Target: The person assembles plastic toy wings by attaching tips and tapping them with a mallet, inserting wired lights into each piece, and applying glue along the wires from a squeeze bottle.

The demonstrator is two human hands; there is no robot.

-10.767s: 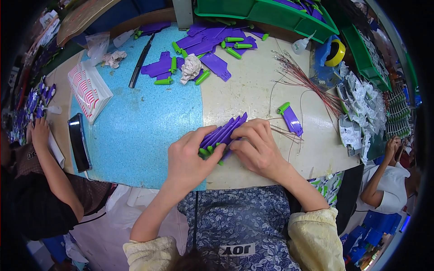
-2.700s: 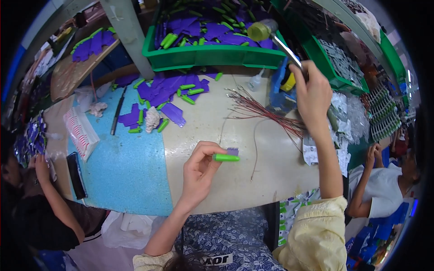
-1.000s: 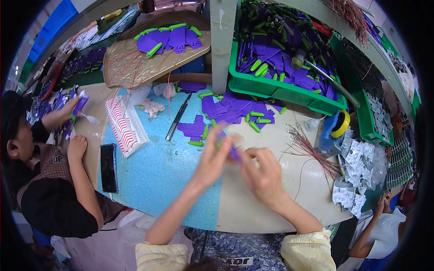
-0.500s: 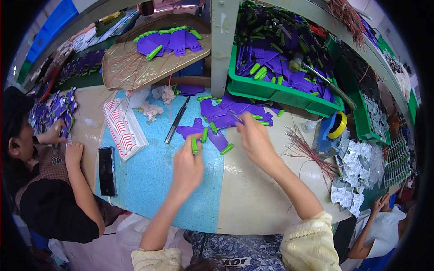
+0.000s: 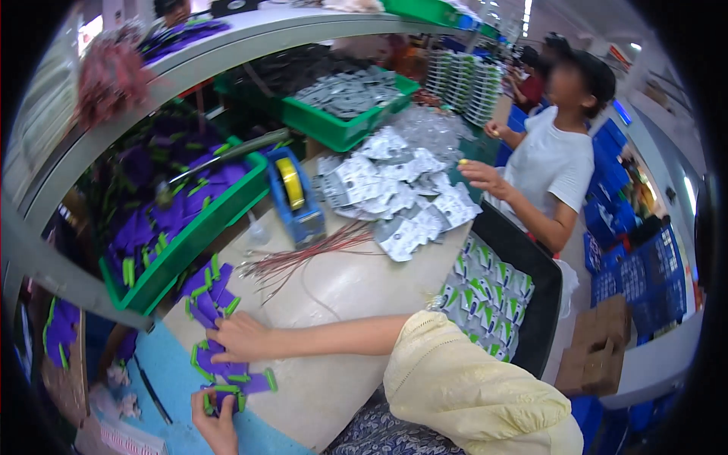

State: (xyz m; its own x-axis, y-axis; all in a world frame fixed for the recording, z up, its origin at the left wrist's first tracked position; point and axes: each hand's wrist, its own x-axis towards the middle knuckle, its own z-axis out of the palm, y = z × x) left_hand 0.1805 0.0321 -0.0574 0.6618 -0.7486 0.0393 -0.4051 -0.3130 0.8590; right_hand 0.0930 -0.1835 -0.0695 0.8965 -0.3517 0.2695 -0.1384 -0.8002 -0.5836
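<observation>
Flat purple pieces with green ends [image 5: 216,292] lie scattered on the beige table [image 5: 356,296] at the lower left. My right hand [image 5: 239,337] reaches left across the table and lies on these pieces, fingers curled over a few. My left hand [image 5: 216,426] is at the bottom edge, partly cut off, with its fingers closed on a small bunch of the same purple pieces [image 5: 227,390]. A blue mat [image 5: 155,394] lies under the left hand.
A green bin [image 5: 197,235] of purple pieces stands behind the hands. There is a blue tape dispenser [image 5: 294,193], thin red wires [image 5: 303,258], a heap of silver packets [image 5: 394,201], a black crate [image 5: 531,280] and a person in white [image 5: 553,167].
The view has swung right, so my hands now sit at the lower left. My right hand has come down onto the loose pieces. The person in white has come into view.
</observation>
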